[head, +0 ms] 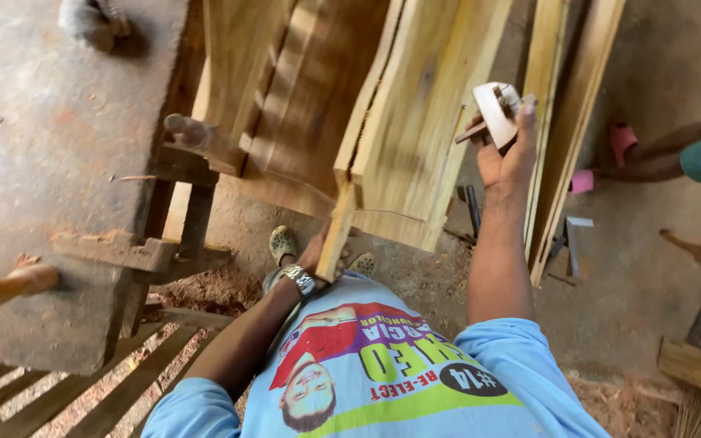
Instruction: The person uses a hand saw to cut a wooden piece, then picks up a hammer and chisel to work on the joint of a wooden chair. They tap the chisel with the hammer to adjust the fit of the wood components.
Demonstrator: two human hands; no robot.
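1. Plank (415, 122), pale yellowish wood with a rough split edge, runs from the picture's upper middle down toward the person's waist; its near end is in the left hand and its far part sits under the right hand
2. Far left of the plank, a heavy grey workbench (50, 138) fills the corner, with a rounded wooden handle (6, 288) jutting out at its lower edge and a small wooden peg (184, 130) standing at its right side
3. Just left of the plank, carved brown boards (285, 89) with stepped edges lean against the bench
4. Left hand (318, 255), a metal wristwatch (299, 280) on its wrist, has its fingers clamped round the plank's narrow near end
5. Below the plank, two sandalled feet (283, 243) stand on a dusty floor strewn with reddish sawdust (212, 288)
6. Right hand (506, 150), at the plank's right edge, has its fingers closed tight on a small wooden hand plane (496, 109)
7. Right of the plank, long thin timber strips (565, 122) lie side by side
8. Far right of the plank, another person's leg and foot in a pink sandal (620, 142) rest on the floor, well apart from it
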